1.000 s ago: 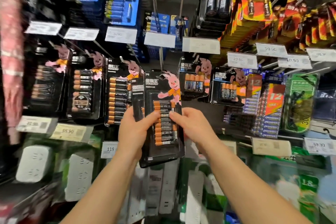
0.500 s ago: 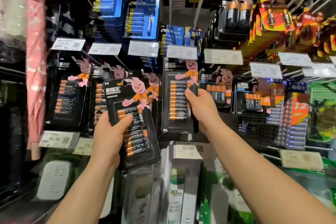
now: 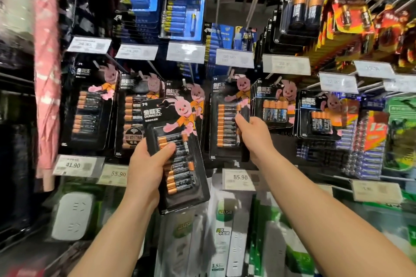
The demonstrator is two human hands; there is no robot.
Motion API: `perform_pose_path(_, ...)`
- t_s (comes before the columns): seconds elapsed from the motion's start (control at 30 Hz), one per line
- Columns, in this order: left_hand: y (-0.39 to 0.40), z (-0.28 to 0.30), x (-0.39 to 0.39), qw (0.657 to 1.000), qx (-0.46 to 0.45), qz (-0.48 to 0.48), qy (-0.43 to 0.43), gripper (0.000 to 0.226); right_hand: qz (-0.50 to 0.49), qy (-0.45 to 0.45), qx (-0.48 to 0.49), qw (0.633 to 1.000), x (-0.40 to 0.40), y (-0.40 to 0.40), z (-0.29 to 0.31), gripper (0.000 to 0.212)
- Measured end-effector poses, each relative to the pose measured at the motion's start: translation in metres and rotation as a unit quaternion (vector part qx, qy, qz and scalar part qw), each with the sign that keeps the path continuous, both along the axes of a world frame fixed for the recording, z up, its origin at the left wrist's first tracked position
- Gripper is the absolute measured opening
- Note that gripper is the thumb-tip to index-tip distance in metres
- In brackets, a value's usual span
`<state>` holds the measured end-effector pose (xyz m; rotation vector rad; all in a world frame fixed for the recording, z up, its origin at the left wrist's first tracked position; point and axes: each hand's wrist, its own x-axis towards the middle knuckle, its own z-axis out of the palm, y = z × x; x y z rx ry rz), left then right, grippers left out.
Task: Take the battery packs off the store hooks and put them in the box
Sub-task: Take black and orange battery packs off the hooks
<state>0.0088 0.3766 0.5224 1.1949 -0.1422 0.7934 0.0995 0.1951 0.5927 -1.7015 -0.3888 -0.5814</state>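
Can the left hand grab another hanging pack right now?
Probably not: the left hand already grips a loose battery pack. The right hand holds the hanging pack.

My left hand (image 3: 147, 170) and right hand (image 3: 255, 135) are bare, with no gloves, rings or watch showing. Both forearms are uncovered all the way down to the lower edge of the frame; no sleeve reaches into view. My fingernails are short and plain where visible.
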Motion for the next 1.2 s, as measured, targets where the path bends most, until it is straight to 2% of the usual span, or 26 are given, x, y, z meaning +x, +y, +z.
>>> perform_pose_path(0.07,-0.003,0.001,0.001,1.000,-0.013,-0.010,-0.003,0.020,-0.019,-0.012,-0.024,0.999,-0.002,-0.004,-0.005,0.031)
perform_pose_path(0.17,-0.009,0.005,0.003,0.999,-0.019,-0.023,-0.012,0.019,-0.035,-0.033,-0.002,0.999,-0.016,-0.012,-0.018,0.015)
perform_pose_path(0.23,-0.015,0.008,0.005,0.999,-0.013,-0.030,-0.014,0.017,-0.040,-0.068,-0.015,0.997,-0.032,-0.015,-0.026,0.023)
perform_pose_path(0.3,-0.023,0.012,0.008,0.999,-0.005,-0.041,-0.019,0.016,0.001,-0.088,-0.075,0.993,-0.044,-0.012,-0.034,0.021)
perform_pose_path(0.37,-0.031,0.017,0.012,0.998,0.004,-0.057,-0.027,0.016,0.088,-0.035,-0.130,0.987,-0.050,-0.005,-0.039,0.021)
perform_pose_path(0.43,-0.038,0.021,0.016,0.997,0.011,-0.068,-0.033,0.017,0.152,0.018,-0.136,0.979,-0.049,-0.001,-0.044,0.025)
perform_pose_path(0.5,-0.043,0.024,0.019,0.996,0.024,-0.080,-0.037,0.018,0.171,0.022,-0.105,0.980,-0.042,-0.002,-0.049,0.028)
perform_pose_path(0.63,-0.049,0.028,0.022,0.989,0.062,-0.133,-0.033,0.029,0.136,0.009,-0.031,0.990,-0.030,-0.009,-0.052,0.023)
perform_pose_path(0.7,-0.049,0.028,0.025,0.987,0.051,-0.149,-0.021,0.032,0.092,-0.010,-0.033,0.995,-0.025,-0.013,-0.044,0.019)
perform_pose_path(0.8,-0.047,0.026,0.025,0.987,0.036,-0.159,-0.003,0.030,0.043,-0.028,-0.052,0.997,-0.021,-0.014,-0.024,0.023)
perform_pose_path(0.87,-0.047,0.026,0.024,0.987,0.020,-0.160,0.004,0.029,0.051,-0.028,-0.033,0.998,-0.021,-0.011,-0.014,0.026)
perform_pose_path(1.0,-0.045,0.024,0.022,0.987,-0.002,-0.158,0.003,0.023,0.101,-0.009,0.009,0.995,-0.016,-0.008,-0.007,0.012)
perform_pose_path(1.13,-0.041,0.018,0.020,0.989,-0.005,-0.146,0.020,0.018,0.073,0.013,0.009,0.997,-0.004,-0.008,-0.016,0.014)
perform_pose_path(1.2,-0.039,0.015,0.019,0.989,-0.001,-0.143,0.029,0.018,0.052,0.024,0.012,0.998,0.001,-0.009,-0.020,0.023)
